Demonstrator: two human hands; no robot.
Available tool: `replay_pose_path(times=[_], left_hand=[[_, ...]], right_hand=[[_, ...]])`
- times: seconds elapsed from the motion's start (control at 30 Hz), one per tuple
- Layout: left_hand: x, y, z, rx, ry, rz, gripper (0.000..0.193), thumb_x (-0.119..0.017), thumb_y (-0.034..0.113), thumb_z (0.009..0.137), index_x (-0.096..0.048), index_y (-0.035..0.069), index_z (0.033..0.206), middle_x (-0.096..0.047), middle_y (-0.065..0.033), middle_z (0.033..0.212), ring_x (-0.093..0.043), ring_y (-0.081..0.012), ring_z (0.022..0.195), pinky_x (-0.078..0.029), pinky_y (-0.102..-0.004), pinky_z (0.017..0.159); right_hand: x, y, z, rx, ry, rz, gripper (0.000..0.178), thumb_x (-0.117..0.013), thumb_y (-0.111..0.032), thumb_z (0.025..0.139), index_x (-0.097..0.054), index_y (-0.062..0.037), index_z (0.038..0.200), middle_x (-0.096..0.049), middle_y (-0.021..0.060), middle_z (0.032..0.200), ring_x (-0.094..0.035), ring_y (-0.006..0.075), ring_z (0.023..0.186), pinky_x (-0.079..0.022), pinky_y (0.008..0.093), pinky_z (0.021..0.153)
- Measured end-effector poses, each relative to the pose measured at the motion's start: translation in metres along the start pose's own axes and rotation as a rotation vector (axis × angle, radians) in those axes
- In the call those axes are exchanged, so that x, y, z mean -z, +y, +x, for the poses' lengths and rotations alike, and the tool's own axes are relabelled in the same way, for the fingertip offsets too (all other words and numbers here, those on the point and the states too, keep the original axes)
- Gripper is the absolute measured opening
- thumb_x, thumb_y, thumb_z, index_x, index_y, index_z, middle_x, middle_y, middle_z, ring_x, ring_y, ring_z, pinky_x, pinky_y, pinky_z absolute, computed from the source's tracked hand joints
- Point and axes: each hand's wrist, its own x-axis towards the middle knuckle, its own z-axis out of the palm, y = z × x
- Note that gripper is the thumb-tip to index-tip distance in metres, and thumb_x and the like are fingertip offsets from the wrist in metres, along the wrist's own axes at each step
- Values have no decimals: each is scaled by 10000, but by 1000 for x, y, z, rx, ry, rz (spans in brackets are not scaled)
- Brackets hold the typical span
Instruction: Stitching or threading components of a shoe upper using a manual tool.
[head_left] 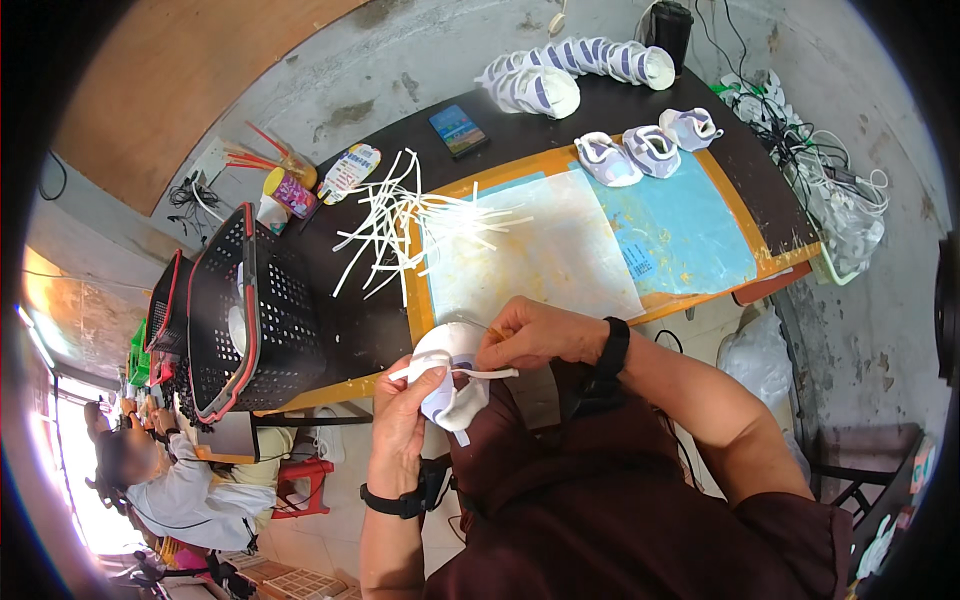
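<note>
A small white and lavender shoe upper (455,342) is held over my lap, just off the table's near edge. My left hand (400,412) is closed around its left side, thumb on top. Across the upper lies a white lace (492,374), one end sticking out to the right. My right hand (535,332) is pinched at the upper's right side, touching or nearly touching it. A thin line shows by those fingertips, too small to name, and their grip is hidden. A pile of white laces (400,225) lies on the table beyond.
Three similar shoe uppers (652,150) stand on the blue sheet (690,235); nested rows of more (535,92) lie behind. A phone (457,130) is at the back. Black baskets (275,310) stand at left. Another person (205,495) sits at far left.
</note>
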Motion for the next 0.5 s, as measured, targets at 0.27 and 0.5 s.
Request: replay_pose_path(times=[0.27, 0.5], left_hand=[[-1, 1, -2, -80, 29, 89, 135, -735, 40, 787, -678, 6, 904, -696, -71, 834, -637, -104, 695, -495, -238, 665], [-1, 0, -4, -93, 14, 89, 146, -744, 49, 787, -672, 13, 908, -690, -52, 825, -625, -86, 694, -487, -235, 658]], right_hand=[[-3, 1, 0, -40, -46, -62, 243, -697, -278, 869, -717, -37, 852, -440, -93, 551, -321, 1, 459, -214, 195, 426], [-18, 5, 3, 68, 118, -157, 264, -710, -268, 861, -716, -7, 821, -460, -81, 556, -354, 2, 475, -243, 203, 432]])
